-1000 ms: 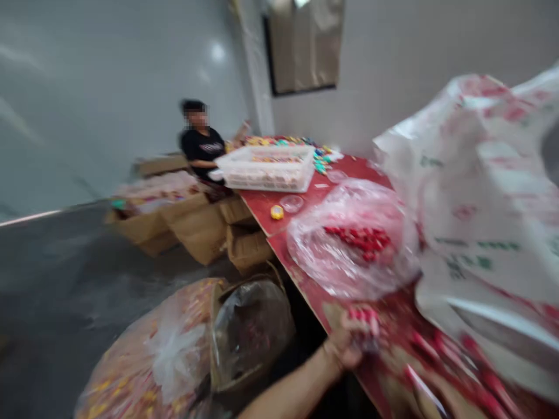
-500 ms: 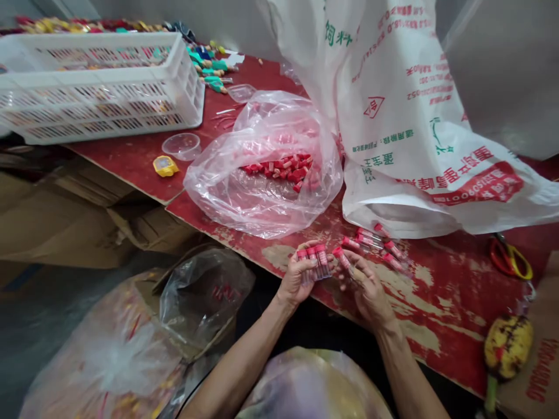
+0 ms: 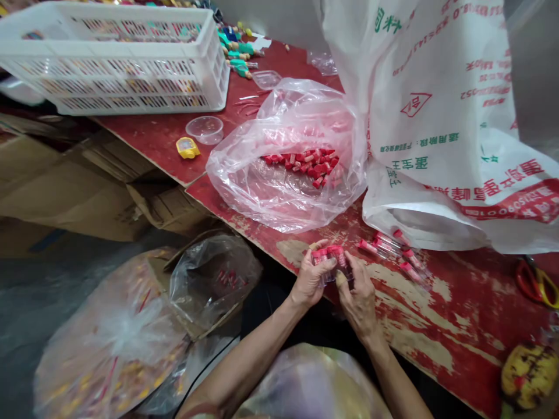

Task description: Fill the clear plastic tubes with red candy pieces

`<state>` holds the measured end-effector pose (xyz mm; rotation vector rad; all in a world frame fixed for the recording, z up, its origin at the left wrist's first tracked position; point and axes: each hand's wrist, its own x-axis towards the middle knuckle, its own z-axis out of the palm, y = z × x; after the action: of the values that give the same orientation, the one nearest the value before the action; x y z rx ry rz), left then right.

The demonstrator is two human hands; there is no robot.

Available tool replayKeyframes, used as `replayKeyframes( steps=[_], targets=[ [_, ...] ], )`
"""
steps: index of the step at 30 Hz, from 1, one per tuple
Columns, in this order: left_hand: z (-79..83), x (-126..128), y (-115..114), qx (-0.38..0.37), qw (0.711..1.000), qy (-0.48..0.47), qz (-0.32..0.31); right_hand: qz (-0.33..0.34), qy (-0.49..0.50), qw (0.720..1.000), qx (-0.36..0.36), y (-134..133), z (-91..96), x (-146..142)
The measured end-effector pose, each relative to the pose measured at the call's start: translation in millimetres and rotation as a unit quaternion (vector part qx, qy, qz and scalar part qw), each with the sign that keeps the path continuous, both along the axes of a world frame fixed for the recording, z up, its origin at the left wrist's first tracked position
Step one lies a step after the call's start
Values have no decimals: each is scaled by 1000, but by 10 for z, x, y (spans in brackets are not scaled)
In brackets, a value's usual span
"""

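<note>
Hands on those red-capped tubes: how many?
2: the left hand around the red-capped tubes, and the right hand at their right side. No other shows there.

Workshop, scuffed red worktable (image 3: 476,308), white plastic crate (image 3: 131,53), cardboard boxes (image 3: 70,192), printed sack (image 3: 419,131), scattered red-capped tubes (image 3: 410,257)

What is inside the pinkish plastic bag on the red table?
Small red pieces lie heaped inside the open pinkish plastic bag, and more red shows hazily through its film. Whatever lies beneath the heap is covered.
</note>
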<state>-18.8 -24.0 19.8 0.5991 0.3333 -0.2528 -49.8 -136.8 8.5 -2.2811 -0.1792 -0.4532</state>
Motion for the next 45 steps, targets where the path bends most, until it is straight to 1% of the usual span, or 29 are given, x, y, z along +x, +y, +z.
replayKeyframes(
  steps=[3, 6, 8, 10, 12, 13, 15, 16, 17, 19, 21, 22, 24, 26, 27, 29, 30, 31, 32, 33, 35, 36, 38, 40, 42, 43, 44, 45],
  targets=[
    [5, -6, 5, 10, 1000, -1, 12, 2, -6, 1000, -5, 29, -56, 2],
    [20, -24, -23, 25, 1000, -19, 3, -35, 49, 998, 26, 33, -70, 4],
    [28, -41, -63, 58, 998, -33, -10, -63, 93, 992, 55, 23, -57, 11],
    [27, -54, -114, 120, 991, -48, -23, -81, 120, 986, 88, 6, -40, 31],
    [13, -49, -163, 191, 980, -54, -29, -85, 124, 983, 107, -15, -27, 73],
    [1, -35, -181, 229, 971, -55, -30, -82, 123, 984, 101, -25, -21, 104],
    [-30, 28, -195, 322, 944, -72, -22, -74, 133, 987, 49, -31, -5, 188],
    [-48, 78, -188, 384, 919, -92, -12, -73, 150, 986, 7, -24, 9, 238],
    [-65, 138, -172, 453, 883, -118, -2, -72, 172, 982, -39, -10, 27, 290],
    [-93, 279, -118, 584, 792, -177, 19, -63, 218, 966, -120, 41, 82, 386],
    [-109, 425, -51, 675, 698, -236, 24, -48, 245, 953, -173, 103, 149, 447],
    [-113, 489, -21, 706, 657, -262, 20, -39, 250, 949, -190, 129, 180, 459],
    [-115, 578, 18, 753, 586, -299, 1, -22, 250, 945, -209, 144, 224, 440],
    [-113, 605, 17, 796, 525, -300, -18, -10, 225, 952, -209, 85, 235, 382],
    [-109, 596, 0, 819, 494, -292, -28, -15, 200, 957, -208, 26, 230, 348],
    [-92, 552, -57, 858, 433, -273, -42, -56, 142, 962, -226, -140, 208, 301],
    [-78, 527, -92, 872, 408, -266, -48, -86, 117, 958, -248, -233, 193, 295],
    [-62, 505, -128, 880, 389, -266, -56, -112, 100, 949, -277, -323, 176, 305],
    [-44, 489, -162, 883, 379, -270, -67, -129, 91, 938, -308, -403, 157, 329],
    [-27, 482, -192, 881, 374, -278, -80, -138, 88, 927, -337, -467, 137, 362],
    [1, 490, -230, 874, 371, -296, -108, -137, 92, 913, -373, -541, 100, 433],
    [9, 503, -236, 869, 369, -306, -120, -135, 94, 911, -378, -558, 88, 458],
    [12, 536, -220, 862, 367, -324, -134, -129, 91, 917, -367, -585, 100, 459],
    [-1, 575, -173, 851, 368, -347, -140, -98, 93, 931, -340, -652, 175, 385],
    [-23, 618, -108, 836, 373, -376, -145, -36, 129, 940, -313, -777, 312, 262],
    [-36, 641, -73, 827, 377, -391, -146, -7, 160, 937, -309, -851, 394, 199],
    [-49, 664, -41, 818, 382, -404, -148, 12, 198, 928, -316, -922, 475, 145],
    [-60, 686, -11, 808, 387, -417, -151, 18, 240, 911, -336, -981, 548, 105]
  ],
)
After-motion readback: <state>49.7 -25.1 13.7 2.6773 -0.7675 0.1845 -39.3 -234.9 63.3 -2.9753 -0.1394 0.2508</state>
